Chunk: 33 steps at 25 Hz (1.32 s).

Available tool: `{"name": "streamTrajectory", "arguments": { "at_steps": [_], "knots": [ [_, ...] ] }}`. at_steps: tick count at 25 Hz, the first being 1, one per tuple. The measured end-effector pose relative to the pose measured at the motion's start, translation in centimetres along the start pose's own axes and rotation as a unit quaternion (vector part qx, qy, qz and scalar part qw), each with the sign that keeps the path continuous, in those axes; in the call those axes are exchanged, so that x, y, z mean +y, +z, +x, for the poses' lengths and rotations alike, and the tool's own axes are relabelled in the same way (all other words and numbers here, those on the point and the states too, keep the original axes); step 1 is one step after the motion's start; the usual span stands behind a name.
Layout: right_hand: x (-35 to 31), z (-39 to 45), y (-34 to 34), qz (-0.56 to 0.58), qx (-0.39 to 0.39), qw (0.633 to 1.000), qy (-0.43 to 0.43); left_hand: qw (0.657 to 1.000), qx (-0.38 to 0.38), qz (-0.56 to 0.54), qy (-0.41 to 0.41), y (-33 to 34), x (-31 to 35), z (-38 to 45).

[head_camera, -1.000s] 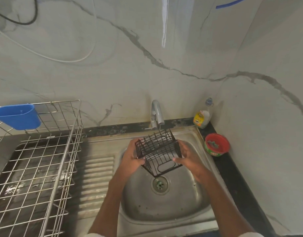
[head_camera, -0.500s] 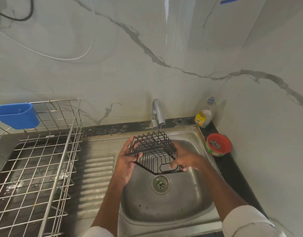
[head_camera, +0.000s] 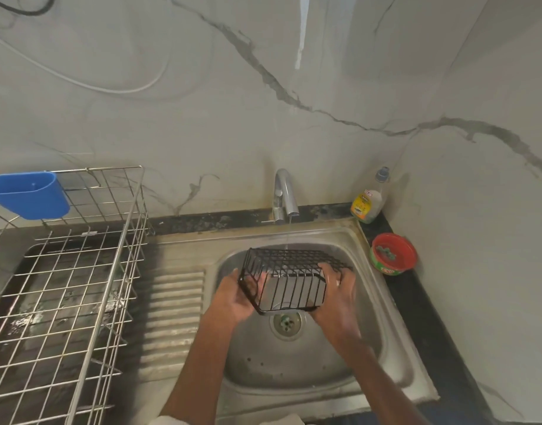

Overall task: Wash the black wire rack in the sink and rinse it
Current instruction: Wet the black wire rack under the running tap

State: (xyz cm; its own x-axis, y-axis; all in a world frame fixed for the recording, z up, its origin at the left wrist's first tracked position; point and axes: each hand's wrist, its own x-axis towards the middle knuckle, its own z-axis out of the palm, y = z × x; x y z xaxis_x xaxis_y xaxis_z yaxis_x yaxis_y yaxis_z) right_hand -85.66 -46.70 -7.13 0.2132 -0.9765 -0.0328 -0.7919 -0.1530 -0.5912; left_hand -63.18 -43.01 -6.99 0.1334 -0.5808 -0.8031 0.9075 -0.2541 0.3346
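Observation:
The black wire rack point(head_camera: 289, 279) is a small box-shaped basket held over the steel sink point(head_camera: 297, 360), above the drain. My left hand point(head_camera: 237, 297) grips its left end, fingers reaching inside the wires. My right hand point(head_camera: 337, 297) holds its right end, fingers curled over the top edge. A thin stream of water runs from the chrome tap point(head_camera: 283, 194) onto the rack's back top side.
A large steel dish rack point(head_camera: 70, 302) with a blue plastic cup point(head_camera: 27, 194) stands on the left. The ribbed drainboard point(head_camera: 171, 320) lies between it and the basin. A dish soap bottle point(head_camera: 369, 199) and a red tub point(head_camera: 392, 253) sit on the black counter at right.
Both hands have turned the rack so its long side faces me and lifted it level under the tap. My right hand shifted from the lower rim to the right end.

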Motion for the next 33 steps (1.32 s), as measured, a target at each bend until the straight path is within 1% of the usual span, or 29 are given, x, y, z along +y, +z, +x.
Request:
{"name": "streamTrajectory", "arguments": {
  "at_steps": [2,4,6,7,8,9,10,11,12,13,14,15,17,18,20,21,22,23,26,27,28,29,30,32,33],
  "knots": [
    [0.3,-0.9,0.8,0.006,0.015,1.000,0.015,0.998,0.034,0.009,0.049,2.0,-0.6,0.4],
    [1.3,-0.9,1.2,0.044,0.006,0.998,0.048,0.993,0.048,0.044,0.101,3.5,-0.9,0.6],
    [2.8,-0.7,0.9,0.150,-0.027,0.984,0.096,0.979,0.031,0.134,0.152,4.3,-0.7,0.4],
    [3.7,-0.7,0.6,0.208,-0.048,0.968,0.129,0.965,0.004,0.186,0.185,4.8,-0.6,0.1],
    [4.5,-0.7,0.3,0.267,-0.061,0.946,0.176,0.944,-0.027,0.239,0.226,5.4,-0.5,0.1],
    [5.0,-0.6,-0.1,0.328,-0.059,0.914,0.233,0.917,-0.059,0.290,0.268,5.9,-0.5,0.2],
    [5.2,-0.4,-0.5,0.392,-0.059,0.870,0.295,0.886,-0.089,0.339,0.305,6.3,-0.7,0.4],
    [4.8,0.1,-1.1,0.461,-0.077,0.815,0.341,0.854,-0.117,0.384,0.332,6.6,-0.9,0.6],
    [4.4,1.0,-1.5,0.518,-0.109,0.764,0.368,0.824,-0.141,0.425,0.347,6.7,-1.2,0.8],
    [4.1,1.8,-1.8,0.555,-0.146,0.726,0.379,0.797,-0.160,0.462,0.354,6.8,-1.6,0.9],
    [3.4,2.6,-2.1,0.571,-0.178,0.708,0.375,0.774,-0.174,0.491,0.359,6.7,-2.0,0.8],
    [2.6,3.6,-2.3,0.568,-0.209,0.703,0.373,0.756,-0.184,0.512,0.365,6.5,-2.2,0.5],
    [1.3,5.2,-2.8,0.543,-0.251,0.706,0.379,0.717,-0.202,0.552,0.376,6.2,-2.6,-0.7],
    [0.7,5.9,-2.9,0.530,-0.266,0.705,0.388,0.691,-0.220,0.571,0.385,5.8,-2.8,-1.3],
    [-0.1,6.5,-2.8,0.509,-0.290,0.700,0.409,0.626,-0.268,0.602,0.417,4.5,-3.4,-2.3],
    [-0.4,6.6,-2.5,0.508,-0.296,0.692,0.419,0.597,-0.278,0.616,0.432,3.7,-3.6,-2.6],
    [-0.3,6.5,-1.9,0.504,-0.293,0.694,0.423,0.581,-0.276,0.625,0.443,3.0,-3.7,-2.9],
    [0.0,6.4,-1.1,0.496,-0.290,0.701,0.423,0.573,-0.272,0.626,0.454,2.2,-3.8,-3.0],
    [-0.2,5.3,0.8,0.469,-0.303,0.732,0.391,0.535,-0.259,0.635,0.494,0.3,-3.8,-3.4],
    [-0.4,4.9,1.2,0.469,-0.306,0.735,0.382,0.526,-0.252,0.643,0.497,-0.1,-3.9,-3.4],
    [-0.6,4.6,1.4,0.474,-0.304,0.738,0.372,0.527,-0.245,0.647,0.493,-0.7,-3.8,-3.3],
    [-0.5,4.3,1.7,0.483,-0.297,0.740,0.362,0.539,-0.234,0.647,0.486,-1.3,-3.7,-3.2],
    [-0.5,4.0,1.8,0.492,-0.291,0.741,0.351,0.564,-0.212,0.642,0.474,-1.8,-3.5,-3.2],
    [-0.5,3.7,2.2,0.498,-0.295,0.747,0.327,0.653,-0.121,0.601,0.446,-2.5,-2.5,-3.3],
    [-0.6,3.5,2.3,0.497,-0.304,0.749,0.315,0.688,-0.072,0.570,0.444,-2.8,-1.8,-3.1]
  ]
}}
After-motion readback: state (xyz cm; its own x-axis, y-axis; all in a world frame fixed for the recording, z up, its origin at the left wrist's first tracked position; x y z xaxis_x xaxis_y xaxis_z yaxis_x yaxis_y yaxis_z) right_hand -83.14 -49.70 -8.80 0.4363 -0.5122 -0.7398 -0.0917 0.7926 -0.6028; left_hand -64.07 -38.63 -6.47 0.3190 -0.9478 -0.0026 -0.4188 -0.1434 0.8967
